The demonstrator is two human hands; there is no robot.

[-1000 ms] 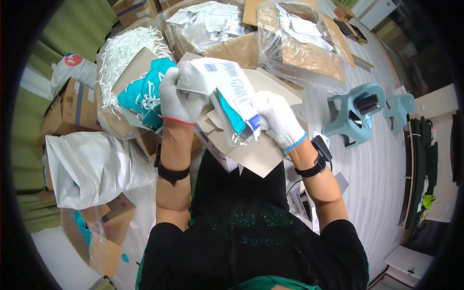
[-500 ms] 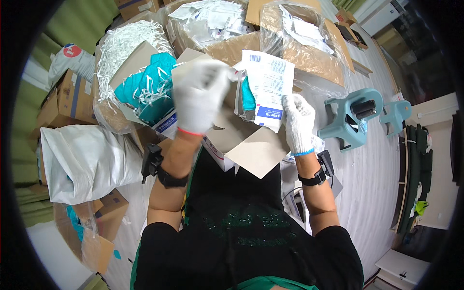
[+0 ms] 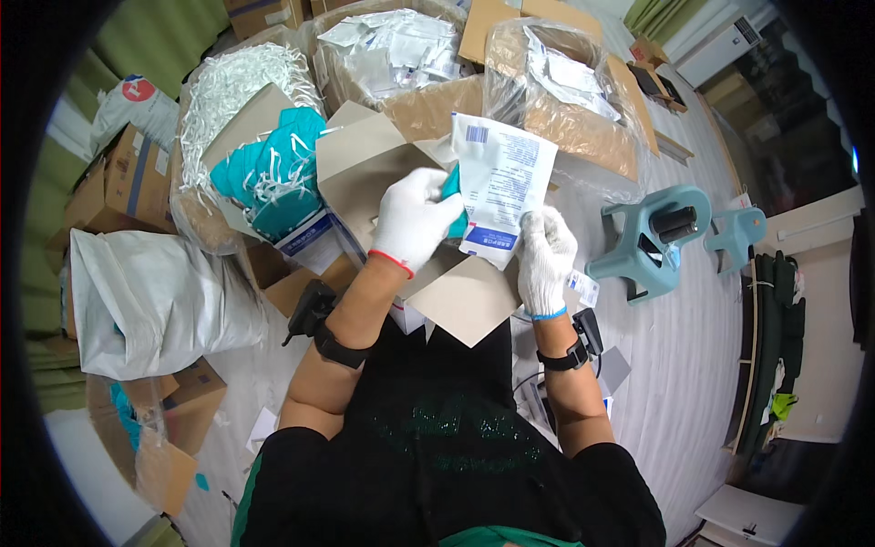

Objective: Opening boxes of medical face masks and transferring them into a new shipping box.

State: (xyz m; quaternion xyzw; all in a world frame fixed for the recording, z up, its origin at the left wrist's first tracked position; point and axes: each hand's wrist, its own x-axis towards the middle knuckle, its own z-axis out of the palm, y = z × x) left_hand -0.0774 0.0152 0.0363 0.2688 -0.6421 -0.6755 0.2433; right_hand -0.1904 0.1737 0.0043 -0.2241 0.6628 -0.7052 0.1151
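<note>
Item: white printed pouch, flat, paper-backed, blue print on face. Held upright over an open cardboard carton, above its front flap.

Left hand: white knit glove w/ red cuff trim, closed on the pouch's left edge, where a teal piece shows betw. fingers and pouch; can't tell if teal piece is in or behind pouch.

Right hand: white knit glove w/ blue cuff trim, gripping pouch's lower right corner. Hands apart, one at each side of pouch. Both wrists carry black bands.

Surroundings:
- Teal masks w/ white ear loops, piled in a lined box at left of the carton, touching it.
- Bag of white loose strips, behind the masks.
- Big box of white pouches, clear liner, far side of carton.
- 2nd box w/ clear liner, far right of pouch.
- Silver-grey sack, left, on floor.
- Brown cardboard boxes, left edge.
- Teal plastic stool, right, black item on top; smaller teal stool just beyond.
- Black scanner-type device beside left forearm, type unclear.
</note>
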